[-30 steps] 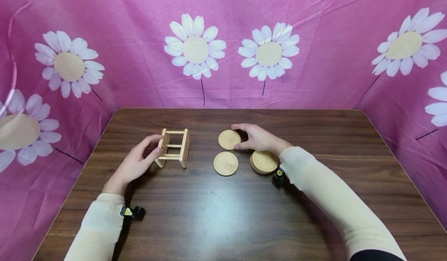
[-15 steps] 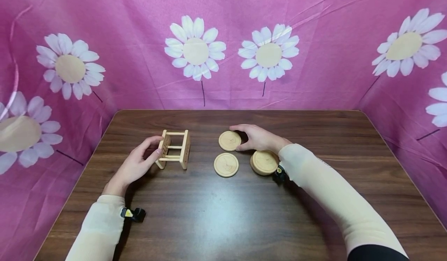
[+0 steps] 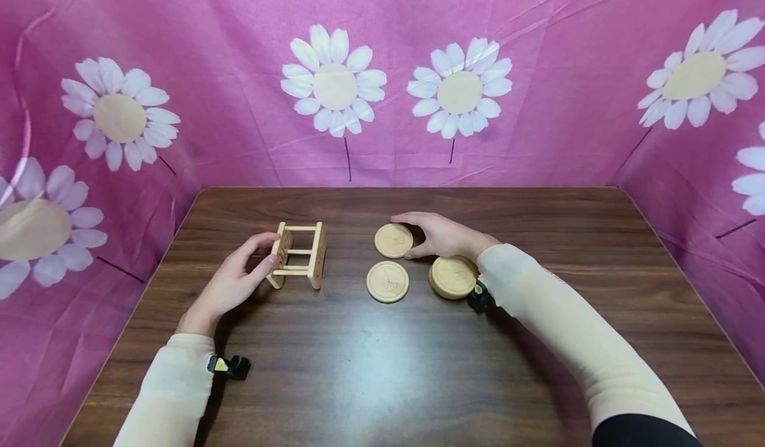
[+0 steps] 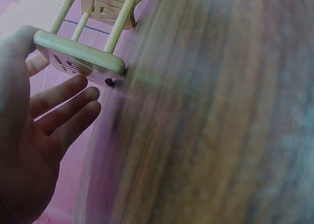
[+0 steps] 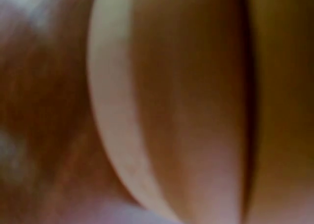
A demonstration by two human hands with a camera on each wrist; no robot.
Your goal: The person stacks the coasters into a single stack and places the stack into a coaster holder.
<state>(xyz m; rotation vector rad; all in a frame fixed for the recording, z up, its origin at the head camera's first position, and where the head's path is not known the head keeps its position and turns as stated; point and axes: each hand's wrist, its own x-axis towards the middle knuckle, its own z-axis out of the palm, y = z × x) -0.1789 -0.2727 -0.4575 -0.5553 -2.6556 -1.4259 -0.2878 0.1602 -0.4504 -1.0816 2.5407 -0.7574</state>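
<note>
My left hand (image 3: 239,274) grips the left side panel of a small wooden coaster rack (image 3: 315,261). In the left wrist view, the thumb side and the fingertips (image 4: 91,94) lie at the panel's cut-out pattern. My right hand (image 3: 445,236) holds the farther of two loose round wooden coasters (image 3: 393,241), thumb and fingers at its right rim. Nearer lies the second loose coaster (image 3: 387,281), with a line drawing on its face. Under the right wrist stands a stack of coasters (image 3: 453,277). Blurred coaster edges (image 5: 196,106) fill much of the right wrist view.
All of it stands on a dark wood-grain table (image 3: 370,367). A pink cloth with white daisies (image 3: 388,8) hangs behind and along both sides. A small black wrist camera (image 3: 239,367) sits on the left sleeve, another (image 3: 478,297) close beside the stack.
My right hand has shifted slightly left, its fingertips and thumb farther around the far coaster's rim. The left hand and the rack hold their place.
</note>
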